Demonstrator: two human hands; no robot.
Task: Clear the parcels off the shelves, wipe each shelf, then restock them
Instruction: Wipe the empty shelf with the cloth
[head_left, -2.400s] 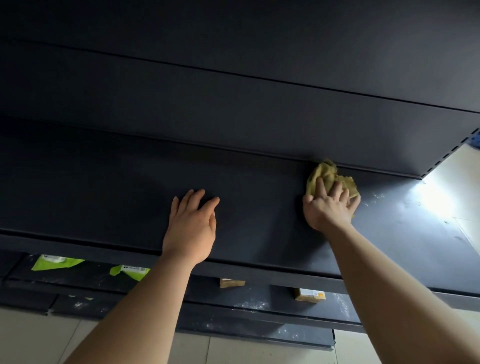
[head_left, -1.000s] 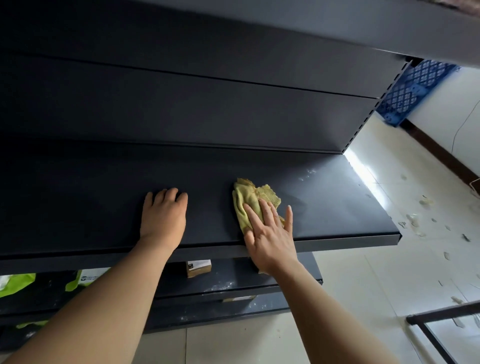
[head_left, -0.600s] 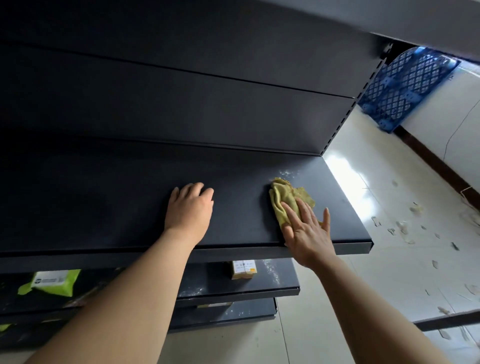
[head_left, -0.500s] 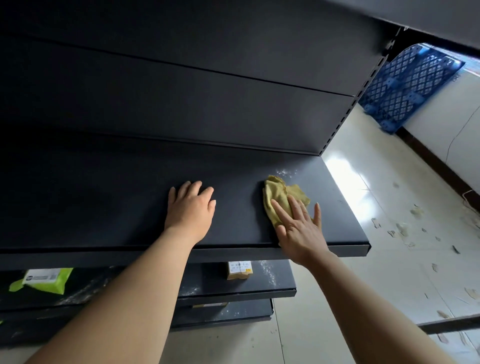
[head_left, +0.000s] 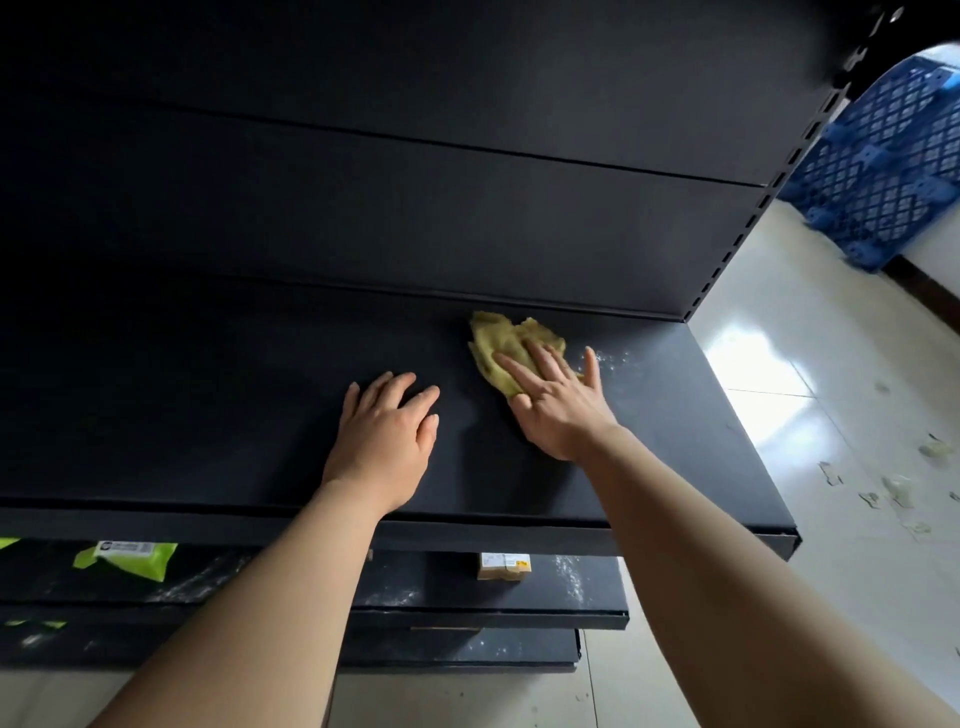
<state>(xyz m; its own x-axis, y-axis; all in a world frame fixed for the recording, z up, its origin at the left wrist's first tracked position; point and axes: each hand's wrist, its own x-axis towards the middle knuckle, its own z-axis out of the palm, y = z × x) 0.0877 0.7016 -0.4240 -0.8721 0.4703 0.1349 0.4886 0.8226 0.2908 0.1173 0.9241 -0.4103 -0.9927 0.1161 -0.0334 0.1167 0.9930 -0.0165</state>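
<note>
A bare black shelf (head_left: 208, 426) fills the middle of the head view. My right hand (head_left: 558, 405) lies flat with straight fingers on a crumpled yellow-green cloth (head_left: 501, 340), pressing it onto the shelf near the back panel. White dust specks (head_left: 615, 358) lie just right of the cloth. My left hand (head_left: 384, 431) rests palm down on the shelf, a little left of the cloth, holding nothing. On the lower shelf (head_left: 571, 597) lie a small brown parcel (head_left: 504, 566) and a green-yellow bag parcel (head_left: 130, 558).
The black back panel (head_left: 415, 208) rises behind the shelf, and a slotted upright (head_left: 748, 223) ends the unit on the right. A blue plastic pallet (head_left: 883, 161) leans by the wall at the far right. The pale tiled floor (head_left: 831, 415) carries scattered scraps.
My right hand has pushed the cloth away from the front edge toward the back panel. My left hand has stayed flat in the same place on the shelf.
</note>
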